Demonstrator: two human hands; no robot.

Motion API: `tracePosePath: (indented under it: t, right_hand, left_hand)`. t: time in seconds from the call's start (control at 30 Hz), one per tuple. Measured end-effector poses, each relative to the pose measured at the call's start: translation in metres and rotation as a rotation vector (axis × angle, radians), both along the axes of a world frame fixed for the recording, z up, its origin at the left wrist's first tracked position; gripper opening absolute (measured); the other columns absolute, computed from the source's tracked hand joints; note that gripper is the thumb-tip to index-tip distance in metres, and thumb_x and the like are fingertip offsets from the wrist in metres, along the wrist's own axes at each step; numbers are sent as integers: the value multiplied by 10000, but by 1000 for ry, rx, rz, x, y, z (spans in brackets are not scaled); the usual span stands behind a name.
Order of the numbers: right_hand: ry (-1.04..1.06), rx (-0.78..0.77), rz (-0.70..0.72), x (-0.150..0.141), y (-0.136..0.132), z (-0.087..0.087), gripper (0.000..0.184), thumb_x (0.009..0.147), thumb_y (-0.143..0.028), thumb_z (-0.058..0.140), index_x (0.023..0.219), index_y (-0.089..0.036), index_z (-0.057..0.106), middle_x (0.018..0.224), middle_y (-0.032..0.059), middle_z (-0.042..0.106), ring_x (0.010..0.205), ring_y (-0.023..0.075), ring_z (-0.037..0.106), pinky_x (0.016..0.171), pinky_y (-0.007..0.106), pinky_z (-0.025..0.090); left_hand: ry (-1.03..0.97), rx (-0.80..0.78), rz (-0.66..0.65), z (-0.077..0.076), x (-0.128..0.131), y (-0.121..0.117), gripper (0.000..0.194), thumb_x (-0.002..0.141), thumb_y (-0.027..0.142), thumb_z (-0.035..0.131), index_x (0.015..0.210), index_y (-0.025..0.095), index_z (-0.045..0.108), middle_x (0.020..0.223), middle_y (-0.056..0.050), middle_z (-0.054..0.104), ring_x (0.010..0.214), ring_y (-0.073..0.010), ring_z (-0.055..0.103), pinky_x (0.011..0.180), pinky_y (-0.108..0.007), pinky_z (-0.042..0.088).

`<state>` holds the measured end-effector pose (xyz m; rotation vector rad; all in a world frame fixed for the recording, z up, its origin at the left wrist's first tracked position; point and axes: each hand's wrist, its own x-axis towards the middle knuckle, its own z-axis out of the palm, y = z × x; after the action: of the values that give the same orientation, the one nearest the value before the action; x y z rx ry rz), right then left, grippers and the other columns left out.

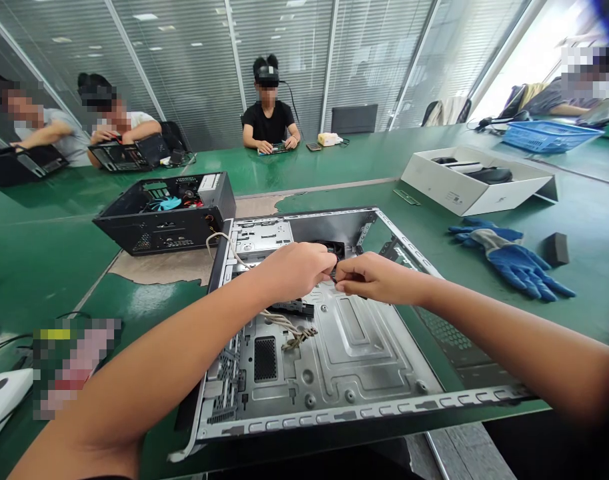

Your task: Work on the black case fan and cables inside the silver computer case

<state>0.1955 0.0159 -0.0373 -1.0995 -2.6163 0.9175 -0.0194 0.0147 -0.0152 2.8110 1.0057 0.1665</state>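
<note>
1. In the head view, the left hand is bending its fingers into a curl; whether it is gripping something, I cannot tell.
2. The right hand is facing it, just beside, and is pressing thumb and forefinger together; a held thing I cannot make out.
3. The open computer case is lying under both hands on the green tabletop.
4. A knotted cable bundle is resting inside the case, nearer to the wearer than the left hand.
5. Beyond the left hand, leftward, a black computer case is standing.
6. Blue gloves are lying to the right of the right hand.
</note>
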Motion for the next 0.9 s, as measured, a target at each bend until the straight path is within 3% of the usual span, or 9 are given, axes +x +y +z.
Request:
tracePosePath:
  t: [0.2,0.33,0.57,0.73,0.9]
  right_hand:
    - [-2,-89,40,0,0,4,232,886,-332,499,696,-199,517,627,-25,552,536,101,410,582,278,329]
    - [-25,17,45,2,0,-2,188,877,-288,513,714,-196,526,636,-23,558,551,101,414,593,272,326]
    - [5,223,86,2,-1,-5,195,897,-273,492,759,-181,595,709,19,594,628,127,474,632,278,337]
    - [18,83,30,2,0,-3,219,897,-321,500,736,-190,566,604,-38,491,550,101,365,572,261,304]
    - [42,-78,28,2,1,-1,211,876,-335,520,729,-188,556,653,-22,550,565,101,416,566,263,322]
  left_hand:
    - [75,52,-11,1,0,-1,195,950,255,506,868,182,667,881,-42,595,663,-121,495,596,-290,310]
    - [100,75,7,0,2,-3,218,951,272,490,873,181,672,856,-48,605,650,-128,491,581,-300,288]
    - [-75,-79,17,-2,0,2,157,892,218,527,838,170,667,800,-43,621,718,-137,543,652,-277,369]
    - [-77,-40,-47,-6,-2,4,104,861,167,554,886,174,655,880,-39,604,737,-127,534,660,-263,366]
    - [45,92,-84,-6,-1,1,127,917,188,514,884,180,637,866,-28,580,656,-115,479,588,-279,306]
